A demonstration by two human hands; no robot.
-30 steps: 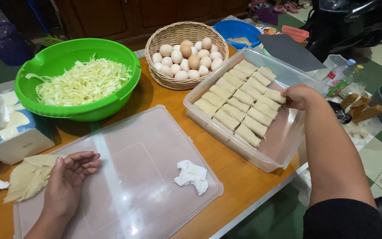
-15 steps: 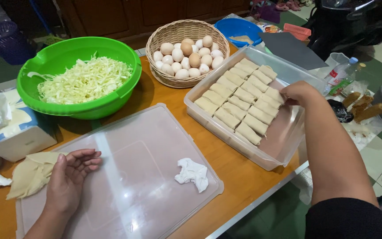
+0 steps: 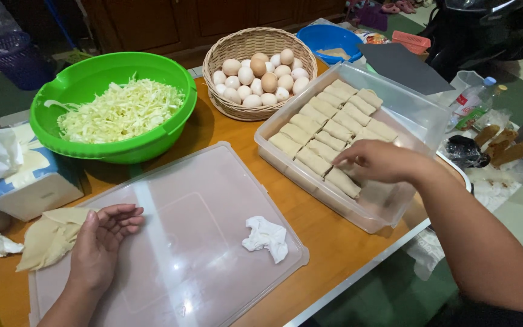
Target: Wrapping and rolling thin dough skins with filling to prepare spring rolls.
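lid (image 3: pixel 171 242) — mostly free | obstacle — crumpled tissue (image 3: pixel 266 237) on it

The right hand (image 3: pixel 378 161) hides part of the rolls (image 3: pixel 328 134) beneath it

Pale wrapped rolls (image 3: pixel 328 136) lie in neat rows inside the clear tub (image 3: pixel 416 115).

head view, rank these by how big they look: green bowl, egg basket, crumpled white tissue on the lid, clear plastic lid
1. clear plastic lid, though it lies nearest the camera
2. green bowl
3. egg basket, a little smaller than the bowl
4. crumpled white tissue, by far the smallest
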